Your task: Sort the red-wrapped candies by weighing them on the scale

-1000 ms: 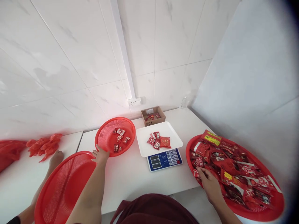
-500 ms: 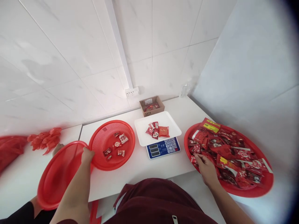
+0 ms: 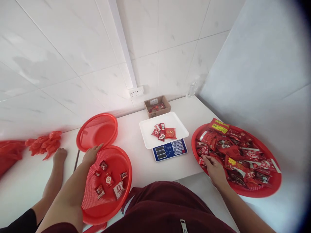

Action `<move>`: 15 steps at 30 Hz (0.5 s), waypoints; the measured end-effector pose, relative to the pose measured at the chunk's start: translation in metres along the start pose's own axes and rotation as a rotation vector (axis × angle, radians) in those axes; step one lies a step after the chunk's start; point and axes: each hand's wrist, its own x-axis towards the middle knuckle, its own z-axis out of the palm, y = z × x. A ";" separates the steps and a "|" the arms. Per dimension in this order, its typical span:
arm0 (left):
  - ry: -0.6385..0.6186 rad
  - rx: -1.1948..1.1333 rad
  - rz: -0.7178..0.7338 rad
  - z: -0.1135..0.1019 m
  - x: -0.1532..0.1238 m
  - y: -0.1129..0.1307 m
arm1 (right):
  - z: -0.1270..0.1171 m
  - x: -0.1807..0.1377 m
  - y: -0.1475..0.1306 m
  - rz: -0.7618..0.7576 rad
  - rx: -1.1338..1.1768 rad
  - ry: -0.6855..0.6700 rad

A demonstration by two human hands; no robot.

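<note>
My left hand (image 3: 91,155) is closed at the point where the rims of two red plastic baskets meet. The rear basket (image 3: 80,137) looks bare inside; the front basket (image 3: 128,176) holds several small wrapped snacks (image 3: 109,179). Which of the two rims my fingers grip is hard to see. On the right, my right hand (image 3: 213,168) pinches a small red packet (image 3: 201,162) at the left edge of a large red basket (image 3: 277,187) heaped with red snack packets (image 3: 230,149). Between the baskets, a digital scale (image 3: 170,150) carries a white tray (image 3: 148,129) with several red packets (image 3: 161,132).
A cardboard box (image 3: 157,111) with red packets stands behind the scale, near a wall socket (image 3: 136,92). A clear plastic bottle (image 3: 191,89) sits in the back corner. At left, another person's hand (image 3: 60,155) lies near crumpled red bags (image 3: 45,144).
The bare basket has moved up and back, along with my left hand. The basket with the snacks has shifted toward me and left. My right hand stays at the right basket's edge.
</note>
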 end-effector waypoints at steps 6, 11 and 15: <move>0.094 0.067 0.117 0.000 0.009 0.018 | 0.001 0.002 0.004 0.041 0.042 0.000; 0.171 -0.094 -0.273 0.010 0.015 0.022 | 0.001 0.003 0.006 0.034 0.055 -0.001; 0.139 -0.199 -0.328 0.016 0.018 0.018 | 0.001 0.002 0.005 0.030 0.056 0.002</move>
